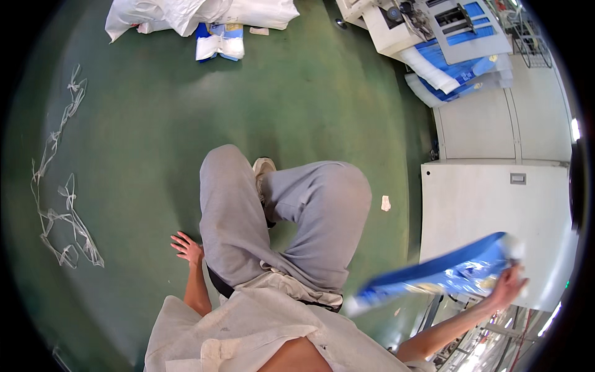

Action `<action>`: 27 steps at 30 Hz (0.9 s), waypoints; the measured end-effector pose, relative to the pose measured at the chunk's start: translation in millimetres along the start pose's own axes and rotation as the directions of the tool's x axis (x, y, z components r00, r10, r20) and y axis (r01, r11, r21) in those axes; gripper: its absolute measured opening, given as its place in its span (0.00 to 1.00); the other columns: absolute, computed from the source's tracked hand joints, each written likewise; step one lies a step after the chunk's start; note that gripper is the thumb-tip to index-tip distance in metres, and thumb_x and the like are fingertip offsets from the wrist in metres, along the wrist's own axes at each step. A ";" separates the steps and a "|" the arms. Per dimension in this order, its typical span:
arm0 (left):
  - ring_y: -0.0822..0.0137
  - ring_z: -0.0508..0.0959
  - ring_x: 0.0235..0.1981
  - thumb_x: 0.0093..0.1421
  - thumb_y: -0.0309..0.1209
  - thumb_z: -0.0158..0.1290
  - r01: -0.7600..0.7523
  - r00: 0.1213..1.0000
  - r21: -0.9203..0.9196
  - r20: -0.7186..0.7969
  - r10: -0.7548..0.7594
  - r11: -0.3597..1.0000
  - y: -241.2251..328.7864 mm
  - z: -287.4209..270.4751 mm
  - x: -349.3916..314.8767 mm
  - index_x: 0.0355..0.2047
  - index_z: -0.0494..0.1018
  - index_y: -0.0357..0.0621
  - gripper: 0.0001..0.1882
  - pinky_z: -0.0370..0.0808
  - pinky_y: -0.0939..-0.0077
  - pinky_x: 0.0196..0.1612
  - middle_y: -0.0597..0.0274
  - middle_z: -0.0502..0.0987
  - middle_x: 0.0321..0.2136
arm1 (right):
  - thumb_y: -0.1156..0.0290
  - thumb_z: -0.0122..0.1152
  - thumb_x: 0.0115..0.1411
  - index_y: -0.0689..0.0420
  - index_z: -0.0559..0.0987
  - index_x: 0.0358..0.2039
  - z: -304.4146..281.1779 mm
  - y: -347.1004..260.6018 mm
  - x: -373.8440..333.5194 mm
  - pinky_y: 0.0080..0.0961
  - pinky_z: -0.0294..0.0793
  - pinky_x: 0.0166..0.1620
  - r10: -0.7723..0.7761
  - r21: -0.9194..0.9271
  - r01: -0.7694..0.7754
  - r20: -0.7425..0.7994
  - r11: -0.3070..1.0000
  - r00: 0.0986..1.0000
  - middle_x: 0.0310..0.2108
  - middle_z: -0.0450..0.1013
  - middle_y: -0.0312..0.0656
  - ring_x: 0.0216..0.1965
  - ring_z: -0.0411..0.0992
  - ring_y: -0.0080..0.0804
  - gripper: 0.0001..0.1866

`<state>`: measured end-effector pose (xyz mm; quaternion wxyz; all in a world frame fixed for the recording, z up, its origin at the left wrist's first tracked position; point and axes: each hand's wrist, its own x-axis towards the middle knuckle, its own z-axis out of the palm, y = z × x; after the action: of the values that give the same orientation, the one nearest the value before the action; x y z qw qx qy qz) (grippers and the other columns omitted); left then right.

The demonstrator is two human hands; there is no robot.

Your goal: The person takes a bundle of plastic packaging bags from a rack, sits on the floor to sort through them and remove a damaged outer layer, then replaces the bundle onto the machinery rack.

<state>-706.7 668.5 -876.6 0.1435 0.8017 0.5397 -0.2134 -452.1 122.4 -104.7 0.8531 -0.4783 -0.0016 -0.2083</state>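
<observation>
- Right hand point(509, 285): fingers grasping one end of a blue package point(443, 270); the grip is partly blurred.
- Blue package: glossy, with whitish ends; it extends leftward from the right fingers toward the person's legs, its far end lower in view and blurred.
- Left hand point(189, 249): fingers spread and released, holding nothing visible; palm down beside the left leg of the grey trousers point(232, 198). Contact with the green floor point(142, 155) cannot be determined.
- Just ahead of the right fingers: a white cabinet point(483, 204) with a recessed latch.
- Farther ahead of the right fingers: a machine point(387, 34), with blue-and-white packages point(443, 74) stacked beside it.
- Left of the left fingers, well apart: tangled clear strips point(52, 139) on the floor.
- Far ahead of the left fingers: white sacks point(198, 12), with a blue-and-white bundle point(220, 46) just beside them.
- Between the two hands, ahead of the right fingers: a pale scrap point(385, 203) on the floor.
</observation>
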 end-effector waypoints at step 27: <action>0.33 0.35 0.67 0.48 0.58 0.61 0.094 0.862 -0.034 0.503 -0.064 0.995 -32.9 -75.9 10.7 0.69 0.32 0.51 0.62 0.47 0.33 0.62 0.43 0.32 0.68 | 0.65 0.60 0.55 0.53 0.68 0.46 -23.8 484.6 -28.2 0.48 0.72 0.42 0.986 -0.644 0.756 0.017 -0.116 0.165 0.41 0.64 0.52 0.41 0.70 0.56 0.19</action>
<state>-719.5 724.4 -816.0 0.2926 0.6916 0.5223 -0.4041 -309.6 333.7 -518.4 -0.0703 -0.8650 -0.2679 0.4184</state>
